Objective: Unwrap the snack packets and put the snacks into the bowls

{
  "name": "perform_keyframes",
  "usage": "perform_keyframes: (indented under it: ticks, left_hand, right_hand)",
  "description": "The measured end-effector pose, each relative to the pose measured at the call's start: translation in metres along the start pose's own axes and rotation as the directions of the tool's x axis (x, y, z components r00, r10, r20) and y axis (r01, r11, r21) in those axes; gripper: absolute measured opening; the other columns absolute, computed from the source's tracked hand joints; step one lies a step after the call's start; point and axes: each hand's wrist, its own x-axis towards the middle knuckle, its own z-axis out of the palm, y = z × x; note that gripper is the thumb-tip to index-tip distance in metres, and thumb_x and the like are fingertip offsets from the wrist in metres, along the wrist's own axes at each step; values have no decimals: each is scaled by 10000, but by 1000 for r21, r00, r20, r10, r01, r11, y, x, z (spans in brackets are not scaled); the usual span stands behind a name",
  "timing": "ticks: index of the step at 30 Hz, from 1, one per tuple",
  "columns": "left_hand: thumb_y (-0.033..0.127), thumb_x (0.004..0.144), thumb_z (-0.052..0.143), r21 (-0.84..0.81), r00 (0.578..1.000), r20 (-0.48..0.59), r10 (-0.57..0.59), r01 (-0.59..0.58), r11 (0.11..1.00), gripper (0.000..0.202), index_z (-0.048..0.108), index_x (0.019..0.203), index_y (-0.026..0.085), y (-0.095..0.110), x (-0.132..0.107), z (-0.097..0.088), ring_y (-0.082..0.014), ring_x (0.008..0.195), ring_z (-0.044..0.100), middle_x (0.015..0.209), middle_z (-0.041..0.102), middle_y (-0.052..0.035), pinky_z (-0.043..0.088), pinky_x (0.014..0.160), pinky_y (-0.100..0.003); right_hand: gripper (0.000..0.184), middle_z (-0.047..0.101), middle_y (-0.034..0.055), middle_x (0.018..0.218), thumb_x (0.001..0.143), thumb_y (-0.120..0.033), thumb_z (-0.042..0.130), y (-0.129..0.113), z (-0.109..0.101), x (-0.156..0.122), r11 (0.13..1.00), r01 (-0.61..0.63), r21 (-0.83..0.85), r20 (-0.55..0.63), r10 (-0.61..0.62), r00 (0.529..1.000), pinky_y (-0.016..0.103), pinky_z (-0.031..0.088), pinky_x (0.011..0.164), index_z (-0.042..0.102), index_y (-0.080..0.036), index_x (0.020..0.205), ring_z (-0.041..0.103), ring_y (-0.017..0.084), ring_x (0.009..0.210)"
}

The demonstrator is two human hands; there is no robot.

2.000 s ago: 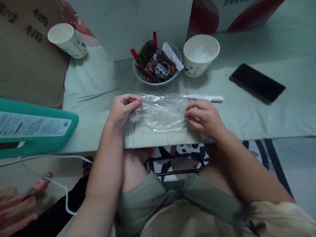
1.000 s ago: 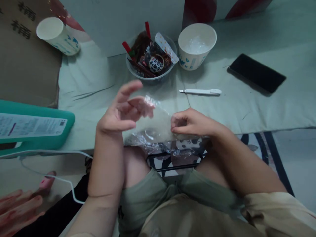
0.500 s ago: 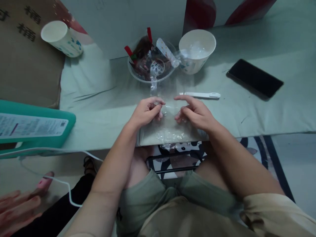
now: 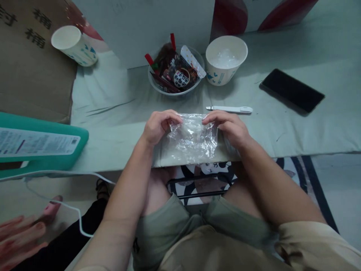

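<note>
Left fingers (image 4: 172, 116) and right fingers (image 4: 216, 116) pinch one film (image 4: 193, 139); beyond them, one bowl (image 4: 172, 93), two cups (image 4: 80, 51) (image 4: 222, 76), one tool (image 4: 229, 109), one phone (image 4: 292, 91) share the surface (image 4: 113, 139), above floor (image 4: 72, 190).

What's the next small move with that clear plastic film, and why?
I'd suggest easing the left hand and right hand slightly apart: both are at the upper edge of the clear plastic film, which looks crumpled below them, so gentle tension may flatten it.
</note>
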Motion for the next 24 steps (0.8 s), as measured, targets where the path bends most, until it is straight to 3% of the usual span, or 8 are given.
perform_keyframes:
  ticks: [3, 5, 7, 9, 13, 16, 21, 24]
  left_hand:
    - [458, 823, 670, 199, 1000, 6, 23, -24, 980, 318, 730, 668, 187, -3, -3, 2, -171, 730, 615, 779, 704, -71, 498, 693, -316]
    - [364, 753, 780, 274, 998, -18, 54, -48, 961, 199, 686, 715, 192, -3, -5, 5, -153, 725, 594, 787, 677, -39, 484, 683, -294]
    - [338, 694, 846, 186, 990, -96, 102, -83, 979, 272, 629, 800, 214, -4, -7, 7, -144, 739, 608, 813, 648, -8, 494, 690, -278]
    - [397, 660, 892, 34, 981, -169, 97, -93, 995, 448, 586, 957, 260, -3, -8, 7, -155, 821, 666, 916, 648, 4, 528, 740, -279]
    - [518, 615, 926, -167, 997, -21, -81, 76, 983, 754, 516, 1219, 331, -3, -7, 6, -241, 1050, 734, 1178, 677, -39, 593, 854, -356]
    - [446, 640, 921, -184, 961, 154, -231, 257, 949, 599, 612, 1103, 222, -2, -7, 9, -247, 971, 769, 1076, 753, -90, 610, 815, -349]
    - [431, 711, 863, -234, 930, 164, -330, 362, 902, 476, 647, 1071, 207, 2, -6, 16, -212, 769, 783, 873, 795, -60, 596, 652, -275]
    - [426, 746, 812, -200, 939, 140, -313, 337, 920, 436, 661, 1102, 225, 1, -5, 17, -194, 623, 739, 732, 762, -20, 567, 560, -271]
  right_hand:
    - [211, 720, 78, 977, 880, -365, 552, 5, 7, 0, 999, -47, -14, -81, 45, 996, 457, 545, 956, 704, -221, 905, 683, 246, 984]
    - [356, 700, 69, 1070, 830, -399, 687, 10, 14, 0, 996, -88, 7, -165, 88, 982, 394, 573, 864, 631, -250, 1148, 686, 219, 942]
    - [710, 682, 63, 1148, 770, -391, 770, 15, 20, 0, 991, -115, 71, -176, 126, 976, 359, 583, 802, 445, -305, 1396, 696, 201, 911]
    - [835, 695, 37, 1063, 781, -406, 776, 19, 23, -1, 981, -147, 125, -113, 161, 980, 352, 584, 767, 316, -330, 1474, 698, 190, 847]
    - [783, 671, -23, 862, 792, -479, 783, 20, 23, 0, 971, -146, 187, -131, 172, 976, 331, 562, 730, 344, -320, 1420, 650, 169, 756]
    - [734, 664, -18, 892, 768, -515, 787, 18, 22, 2, 972, -108, 208, -215, 154, 964, 333, 563, 760, 407, -327, 1368, 645, 170, 796]
    - [352, 695, 41, 963, 791, -464, 743, 10, 24, 1, 977, -159, 141, -137, 178, 974, 381, 566, 848, 590, -244, 1018, 683, 203, 901]
    - [246, 677, 5, 793, 849, -419, 675, 3, 23, -1, 962, -215, 169, -95, 233, 968, 352, 552, 706, 574, -253, 999, 650, 177, 713]
